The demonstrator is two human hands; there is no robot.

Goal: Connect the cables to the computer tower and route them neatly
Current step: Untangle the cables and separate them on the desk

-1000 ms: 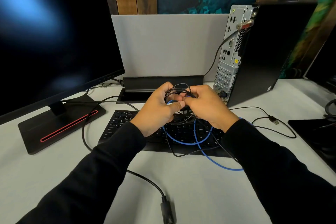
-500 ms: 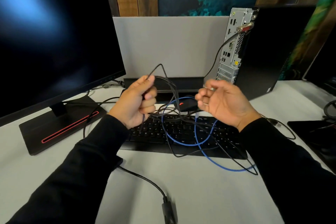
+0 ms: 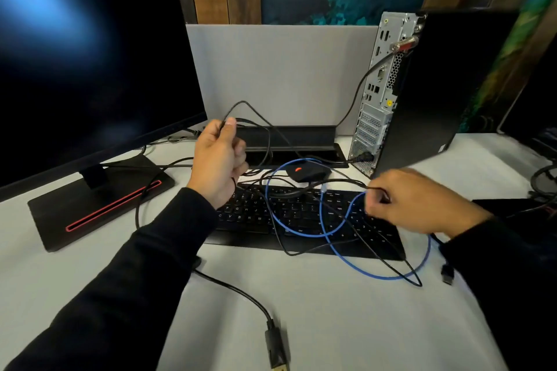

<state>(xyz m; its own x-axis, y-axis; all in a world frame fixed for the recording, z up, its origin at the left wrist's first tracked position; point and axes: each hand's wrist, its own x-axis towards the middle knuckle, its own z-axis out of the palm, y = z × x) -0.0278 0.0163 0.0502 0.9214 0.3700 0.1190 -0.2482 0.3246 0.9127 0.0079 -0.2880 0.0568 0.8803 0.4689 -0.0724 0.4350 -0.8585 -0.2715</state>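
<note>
Blue network cable [image 3: 340, 245] is lying in loose loops over the flat black keyboard [image 3: 301, 220] and spilling onto the white desk [image 3: 346, 325] on the right side. The person's left hand [image 3: 218, 159] is raised above the keyboard's left end, fingers curled round a thin black cable [image 3: 256, 113] that arches up in a peak in front of the grey divider panel [image 3: 280, 69]. The right hand [image 3: 416, 202] is low over the keyboard's right end, a bit blurred, fingers pinched on another thin black wire [image 3: 346, 182] right where the blue loop passes.

Small black tower PC [image 3: 437, 87] stands upright at the back right, silver rear panel facing us, with a black cable plugged in low down and one higher up. Black mouse with a red wheel [image 3: 307, 172] sits just behind the keyboard. Big dark monitor [image 3: 84, 63] on the left, red stripe on its stand. A thick black cable with a chunky connector [image 3: 275, 346] lies on the desk near the front edge.
</note>
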